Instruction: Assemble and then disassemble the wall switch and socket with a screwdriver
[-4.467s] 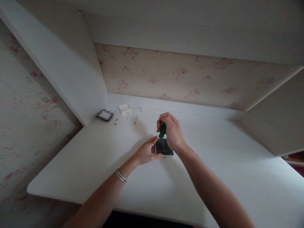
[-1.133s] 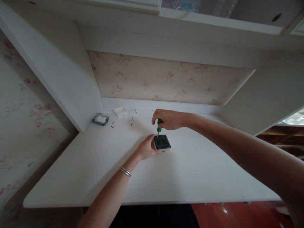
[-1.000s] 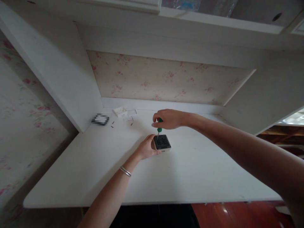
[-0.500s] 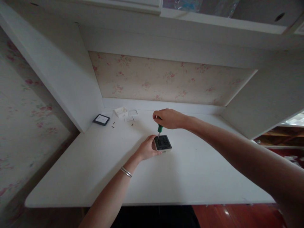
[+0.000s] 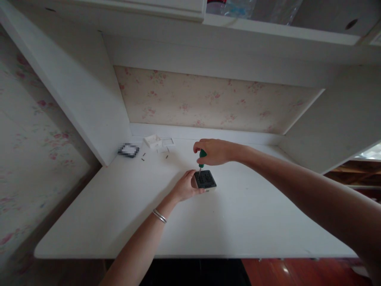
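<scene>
A small square box-shaped device [image 5: 205, 180], black on top with pale sides, lies on the white desk [image 5: 244, 222]. My left hand [image 5: 185, 187] grips it from the left, fingers at the far side and thumb along the near side. Above it, my right hand [image 5: 216, 151] holds a green-handled screwdriver [image 5: 202, 159] nearly upright. The screwdriver's shaft points down, its tip at the left part of the black top. Whether the tip sits in a screw is too small to tell.
Towards the back left stand an open white box [image 5: 152, 141] and a thin clear-centred frame [image 5: 168, 142]. Several small dark strips [image 5: 143, 154] lie before them. A dark-edged flat item [image 5: 128, 150], partly blurred, rests by the left side panel [image 5: 86, 87]. A shelf [image 5: 282, 33] hangs overhead.
My right fingers have opened somewhat around the screwdriver handle, showing more of the green. The left hand and the device keep their places; the view has shifted slightly.
</scene>
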Demonstrator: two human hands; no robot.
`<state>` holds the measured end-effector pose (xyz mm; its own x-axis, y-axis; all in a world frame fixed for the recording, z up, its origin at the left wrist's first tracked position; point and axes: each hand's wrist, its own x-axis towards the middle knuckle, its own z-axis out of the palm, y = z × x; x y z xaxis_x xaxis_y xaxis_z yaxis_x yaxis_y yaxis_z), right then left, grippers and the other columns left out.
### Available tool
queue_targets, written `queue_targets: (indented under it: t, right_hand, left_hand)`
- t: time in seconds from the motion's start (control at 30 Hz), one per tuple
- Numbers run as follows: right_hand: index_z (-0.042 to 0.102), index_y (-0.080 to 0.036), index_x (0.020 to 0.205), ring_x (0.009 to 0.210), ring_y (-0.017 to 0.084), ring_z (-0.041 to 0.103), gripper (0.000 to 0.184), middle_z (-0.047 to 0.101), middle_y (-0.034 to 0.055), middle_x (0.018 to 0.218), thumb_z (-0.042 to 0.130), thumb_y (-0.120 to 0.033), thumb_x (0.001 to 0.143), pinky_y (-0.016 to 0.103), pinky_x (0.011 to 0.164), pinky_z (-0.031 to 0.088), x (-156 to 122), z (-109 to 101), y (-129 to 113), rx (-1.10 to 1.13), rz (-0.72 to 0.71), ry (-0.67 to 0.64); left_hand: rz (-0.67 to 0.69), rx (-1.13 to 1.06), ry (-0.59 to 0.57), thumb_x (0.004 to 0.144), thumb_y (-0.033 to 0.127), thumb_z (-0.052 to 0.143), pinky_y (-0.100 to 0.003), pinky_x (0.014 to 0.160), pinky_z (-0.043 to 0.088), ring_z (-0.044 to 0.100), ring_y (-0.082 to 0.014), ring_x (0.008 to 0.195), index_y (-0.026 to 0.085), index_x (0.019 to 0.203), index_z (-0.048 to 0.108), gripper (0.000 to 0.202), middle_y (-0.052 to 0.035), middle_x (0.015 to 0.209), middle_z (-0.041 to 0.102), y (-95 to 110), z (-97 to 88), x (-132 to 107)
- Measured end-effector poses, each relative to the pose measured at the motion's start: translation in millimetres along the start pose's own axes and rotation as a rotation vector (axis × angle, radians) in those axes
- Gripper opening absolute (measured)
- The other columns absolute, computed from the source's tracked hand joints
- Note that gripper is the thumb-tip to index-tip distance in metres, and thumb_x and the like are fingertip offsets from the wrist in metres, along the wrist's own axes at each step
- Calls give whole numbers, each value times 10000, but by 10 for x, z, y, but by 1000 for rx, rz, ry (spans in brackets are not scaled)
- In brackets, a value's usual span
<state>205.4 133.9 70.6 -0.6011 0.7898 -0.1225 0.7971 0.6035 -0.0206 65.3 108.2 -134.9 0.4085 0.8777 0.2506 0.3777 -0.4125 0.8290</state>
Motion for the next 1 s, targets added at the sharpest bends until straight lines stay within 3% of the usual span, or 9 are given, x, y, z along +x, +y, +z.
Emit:
queue_targets:
  t: [0.1,0.2,0.37,0.53,0.67,0.73,0.83,0.9,1.0]
  right_hand:
    - [584,-181,1022,867,252,601,282,647,122,991,444,-357,852,321,688,412,-18,3,-14,-51,80,58]
    - [530,-180,1115,877,209,596,351,601,117,1118,522,-223,767,280,694,411,-34,4,-8,19,-25,68]
    - [586,-188,965,824,223,594,250,648,100,937,479,-372,834,290,654,392,-29,15,11,-17,55,52]
    - [550,-193,1079,858,205,595,338,614,97,1100,558,-250,746,269,649,398,-38,10,11,15,-21,46]
    - [605,-190,962,831,238,602,280,651,109,974,478,-406,838,298,632,397,-36,-16,-13,-63,88,10]
    - [618,-173,919,844,232,603,283,656,117,932,391,-339,887,302,665,404,-31,-22,-18,-72,64,19]
    - [596,-190,1019,870,202,602,251,625,101,1074,516,-227,785,269,687,416,-32,-21,-17,-10,-57,10]
    - [576,-209,1071,856,207,605,328,622,94,1092,576,-272,749,268,667,419,-37,-17,-21,-6,-34,10]
    - [618,-200,996,860,231,611,261,665,103,980,455,-349,856,299,682,415,-40,-12,-33,-66,44,33]
  left_hand:
    - [-4,-17,11,596,370,798,-392,987,393,512,-267,1126,198,1232,480,732,-89,1222,542,16,-1,-2]
    - [-17,-30,14,591,356,802,-398,979,400,526,-267,1109,195,1219,490,719,-90,1208,552,15,5,-3]
    - [-28,-29,20,574,352,808,-398,969,412,532,-263,1096,184,1204,494,724,-92,1199,555,-8,16,5]
    - [-36,-29,16,556,371,815,-394,940,432,549,-263,1060,176,1178,513,718,-102,1179,560,-21,11,0]
    - [-45,-49,29,545,369,815,-409,944,424,548,-264,1068,176,1187,498,741,-103,1177,556,-32,20,-4]
    - [-40,-60,32,543,370,814,-407,951,416,546,-262,1073,177,1186,497,742,-104,1181,553,-39,26,-3]
    - [-42,-76,26,538,363,819,-399,956,411,547,-260,1071,168,1187,496,750,-109,1180,553,-54,32,0]
    - [-46,-86,25,539,360,823,-397,955,411,547,-263,1069,164,1186,497,751,-115,1180,550,-66,37,0]
    - [-41,-100,33,533,363,830,-400,948,417,548,-265,1061,164,1172,503,745,-115,1177,544,-88,49,0]
